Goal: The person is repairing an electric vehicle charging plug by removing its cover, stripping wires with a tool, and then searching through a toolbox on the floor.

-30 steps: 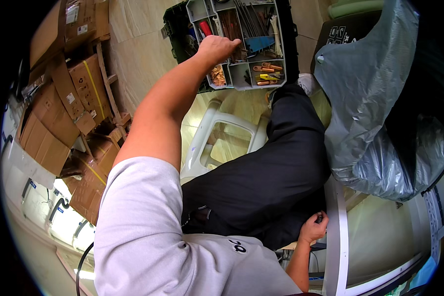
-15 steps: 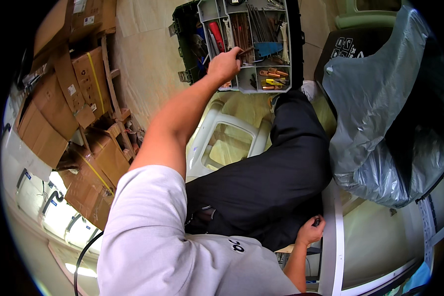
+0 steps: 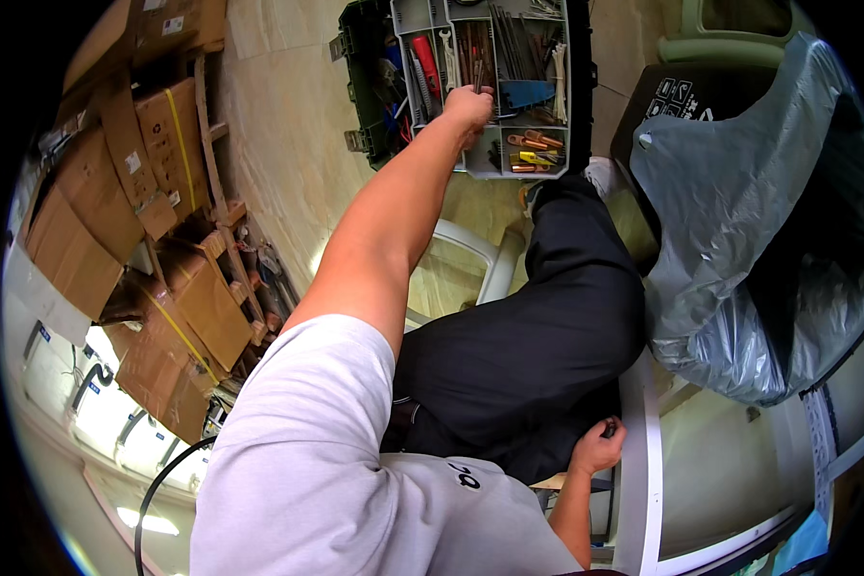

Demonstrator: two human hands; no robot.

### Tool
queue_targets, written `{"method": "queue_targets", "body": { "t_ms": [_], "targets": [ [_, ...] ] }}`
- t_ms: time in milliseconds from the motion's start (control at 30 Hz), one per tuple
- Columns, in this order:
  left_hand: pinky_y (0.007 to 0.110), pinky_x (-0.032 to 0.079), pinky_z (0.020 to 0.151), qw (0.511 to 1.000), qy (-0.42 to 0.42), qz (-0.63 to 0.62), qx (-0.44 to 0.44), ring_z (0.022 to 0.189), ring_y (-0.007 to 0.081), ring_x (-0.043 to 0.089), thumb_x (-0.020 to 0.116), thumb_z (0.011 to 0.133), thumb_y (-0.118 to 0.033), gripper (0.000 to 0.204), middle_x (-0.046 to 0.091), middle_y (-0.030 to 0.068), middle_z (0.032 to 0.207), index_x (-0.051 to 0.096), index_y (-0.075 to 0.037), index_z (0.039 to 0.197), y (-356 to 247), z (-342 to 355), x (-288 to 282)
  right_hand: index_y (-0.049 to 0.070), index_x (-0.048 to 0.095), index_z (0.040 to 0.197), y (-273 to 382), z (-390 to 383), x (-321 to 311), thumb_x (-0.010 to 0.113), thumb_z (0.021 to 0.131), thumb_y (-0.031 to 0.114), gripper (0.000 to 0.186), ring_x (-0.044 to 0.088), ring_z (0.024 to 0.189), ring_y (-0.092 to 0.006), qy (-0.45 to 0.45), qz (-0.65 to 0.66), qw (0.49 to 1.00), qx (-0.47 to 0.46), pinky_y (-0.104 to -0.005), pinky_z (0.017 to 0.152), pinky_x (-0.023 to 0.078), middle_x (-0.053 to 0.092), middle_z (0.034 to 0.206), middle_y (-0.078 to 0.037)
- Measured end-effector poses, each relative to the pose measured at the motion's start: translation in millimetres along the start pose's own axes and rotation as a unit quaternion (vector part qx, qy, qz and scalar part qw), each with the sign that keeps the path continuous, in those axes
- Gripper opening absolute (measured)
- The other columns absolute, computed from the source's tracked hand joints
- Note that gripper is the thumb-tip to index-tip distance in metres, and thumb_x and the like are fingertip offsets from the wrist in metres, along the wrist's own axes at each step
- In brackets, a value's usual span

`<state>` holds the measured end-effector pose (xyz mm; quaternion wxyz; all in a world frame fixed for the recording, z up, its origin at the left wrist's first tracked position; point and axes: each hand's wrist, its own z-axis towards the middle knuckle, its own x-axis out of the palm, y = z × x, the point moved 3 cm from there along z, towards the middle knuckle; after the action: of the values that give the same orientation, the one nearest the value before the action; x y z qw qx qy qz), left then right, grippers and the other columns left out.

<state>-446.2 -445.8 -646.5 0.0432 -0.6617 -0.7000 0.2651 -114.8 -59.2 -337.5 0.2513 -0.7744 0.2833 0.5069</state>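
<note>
My left hand (image 3: 468, 108) reaches over the open toolbox (image 3: 463, 171), fingers pinched on a thin metal rod (image 3: 479, 73) that looks like a drill bit. It is over the compartment of brown rods (image 3: 472, 40). Left of it lie a red-handled tool (image 3: 425, 61) and a wrench (image 3: 446, 56). To its right are long dark rods (image 3: 515, 43), a blue flat piece (image 3: 526, 93), white cable ties (image 3: 560, 69) and copper cable lugs (image 3: 536, 140). My right hand (image 3: 597, 448), low beside my leg, is closed on a small dark object (image 3: 610, 429) whose kind I cannot make out.
Cardboard boxes (image 3: 168, 144) with wooden slats are stacked at the left. A pale plastic stool (image 3: 494, 274) stands below my left forearm. At the right, grey plastic sheeting (image 3: 715, 192) covers part of a dark box (image 3: 658, 101). A white frame (image 3: 648, 470) runs beside my right hand.
My left hand has shifted right in the toolbox; the rod in its fingers, pointing sideways before, now points away from me. My right hand has barely moved.
</note>
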Motion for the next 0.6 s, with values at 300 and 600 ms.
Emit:
{"method": "queue_targets", "body": {
  "t_ms": [300, 600],
  "targets": [
    [0.028, 0.039, 0.049, 0.996, -0.042, 0.031, 0.069, 0.059, 0.0131, 0.051, 0.050, 0.084, -0.009, 0.026, 0.062, 0.0055, 0.082, 0.066, -0.006, 0.104, -21.1, -4.5, -21.7, 0.011, 0.065, 0.092, -1.8, -0.8, 2.4, 0.059, 0.083, 0.020, 0.015, 0.066, 0.075, -0.0321, -0.004, -0.013, 1.000, -0.003, -0.0399, 0.064, 0.051, 0.069, 0.082, -0.012],
    [0.028, 0.037, 0.046, 0.999, -0.003, 0.019, 0.036, 0.058, 0.0129, 0.050, 0.051, 0.083, -0.011, 0.028, 0.063, 0.0042, 0.084, 0.065, -0.008, 0.107, 2.2, -4.0, -7.5, 0.011, 0.065, 0.093, -4.6, -1.0, 3.3, 0.060, 0.083, 0.021, 0.015, 0.066, 0.075, -0.0319, -0.010, -0.004, 1.000, -0.003, -0.0402, 0.065, 0.051, 0.069, 0.081, -0.012]
  ]
}}
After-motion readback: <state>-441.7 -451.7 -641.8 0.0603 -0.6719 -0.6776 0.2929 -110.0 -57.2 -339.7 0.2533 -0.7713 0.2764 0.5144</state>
